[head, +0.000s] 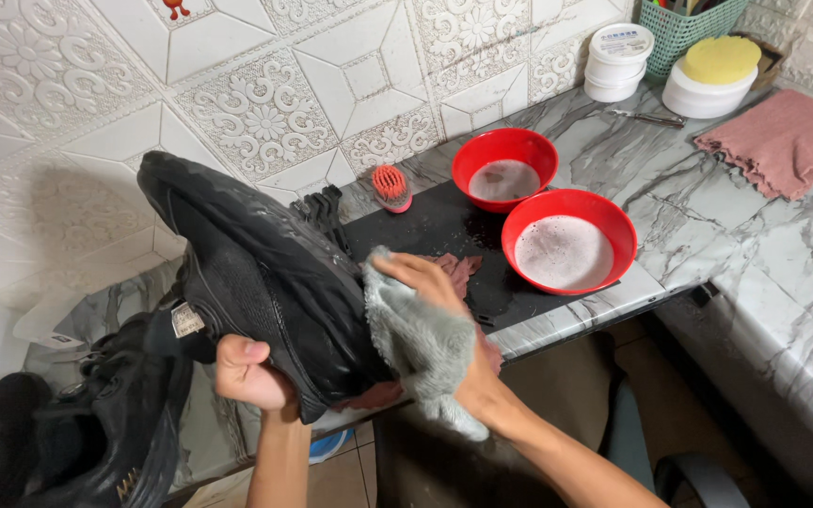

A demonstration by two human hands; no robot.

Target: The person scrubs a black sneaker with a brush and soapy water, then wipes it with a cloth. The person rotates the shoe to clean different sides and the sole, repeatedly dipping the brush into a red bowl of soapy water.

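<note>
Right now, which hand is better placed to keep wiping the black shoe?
The right hand: it holds the grey cloth against the black shoe, while the left hand grips the shoe from below.

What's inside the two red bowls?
Both red bowls, the near red bowl and the far red bowl, hold cloudy, foamy liquid. It isn't clear, so whatever might lie at the bottom is hidden.

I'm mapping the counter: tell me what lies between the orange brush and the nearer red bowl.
In the head view, only the black mat lies between the orange brush and the nearer red bowl; that stretch of mat is bare and wet-looking.
</note>
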